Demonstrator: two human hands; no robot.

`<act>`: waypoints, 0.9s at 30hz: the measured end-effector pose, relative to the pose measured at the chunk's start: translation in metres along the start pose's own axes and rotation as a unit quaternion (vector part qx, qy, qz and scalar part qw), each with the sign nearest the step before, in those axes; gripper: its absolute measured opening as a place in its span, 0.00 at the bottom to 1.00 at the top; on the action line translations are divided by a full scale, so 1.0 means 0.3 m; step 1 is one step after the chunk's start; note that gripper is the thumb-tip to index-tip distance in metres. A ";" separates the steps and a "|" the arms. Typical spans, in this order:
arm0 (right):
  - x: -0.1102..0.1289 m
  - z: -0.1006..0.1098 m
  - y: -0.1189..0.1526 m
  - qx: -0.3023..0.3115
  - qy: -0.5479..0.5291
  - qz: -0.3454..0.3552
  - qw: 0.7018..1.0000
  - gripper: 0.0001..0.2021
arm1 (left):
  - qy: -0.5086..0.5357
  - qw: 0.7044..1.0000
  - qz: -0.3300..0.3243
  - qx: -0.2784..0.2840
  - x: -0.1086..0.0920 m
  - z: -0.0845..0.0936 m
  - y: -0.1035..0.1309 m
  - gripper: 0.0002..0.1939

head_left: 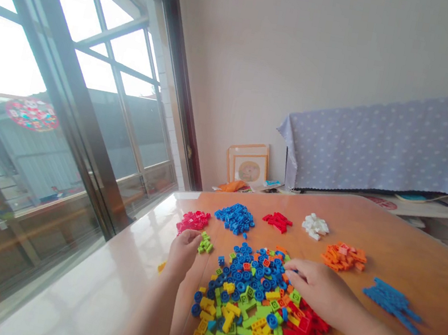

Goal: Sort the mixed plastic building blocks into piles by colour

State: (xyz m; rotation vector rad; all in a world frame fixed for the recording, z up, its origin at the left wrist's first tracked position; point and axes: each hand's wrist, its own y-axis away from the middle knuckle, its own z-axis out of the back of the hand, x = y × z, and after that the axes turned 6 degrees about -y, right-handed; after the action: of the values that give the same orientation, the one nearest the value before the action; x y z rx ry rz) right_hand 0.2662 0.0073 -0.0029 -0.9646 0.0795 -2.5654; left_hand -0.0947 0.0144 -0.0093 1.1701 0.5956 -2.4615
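Note:
A large mixed pile of building bricks [249, 316], in blue, green, yellow, red and orange, lies on the table in front of me. My right hand [313, 287] reaches over its right side, fingers bent together at the upper bricks; whatever is between them is hidden. To the left of the pile, my left hand [184, 252] is closed beside a small heap of light green bricks [206, 243]. Its fingertips are pressed together, and I cannot make out anything in them. Just behind this hand sits a heap of pinkish-red bricks [193, 221].
Sorted heaps ring the pile: small blue bricks [234, 218], red bricks [277, 221], white bricks [315, 226], orange bricks [344, 257] and long blue pieces [391, 301]. The wooden table [416, 259] adjoins a large window [112, 61] on the left. A polka-dot cloth [388, 144] hangs behind.

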 end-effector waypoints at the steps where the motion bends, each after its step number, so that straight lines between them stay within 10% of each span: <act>1: -0.001 -0.001 0.000 -0.001 0.000 0.002 1.000 0.14 | -0.031 0.999 -0.010 -0.011 0.009 0.008 -0.008 0.15; 10: -0.004 -0.003 0.001 -0.001 -0.005 0.005 1.000 0.15 | -0.357 0.934 -0.021 0.008 0.004 -0.008 0.015 0.11; 27: 0.022 0.020 0.011 -0.016 -0.008 0.017 1.000 0.14 | -0.359 0.922 -0.144 0.013 -0.068 -0.060 0.061 0.14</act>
State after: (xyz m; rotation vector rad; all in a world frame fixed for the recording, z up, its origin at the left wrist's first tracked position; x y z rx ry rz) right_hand 0.2669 0.0024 0.0052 -0.9869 0.1328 -2.5328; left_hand -0.0623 0.0106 -0.0074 0.1203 0.5266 -2.8776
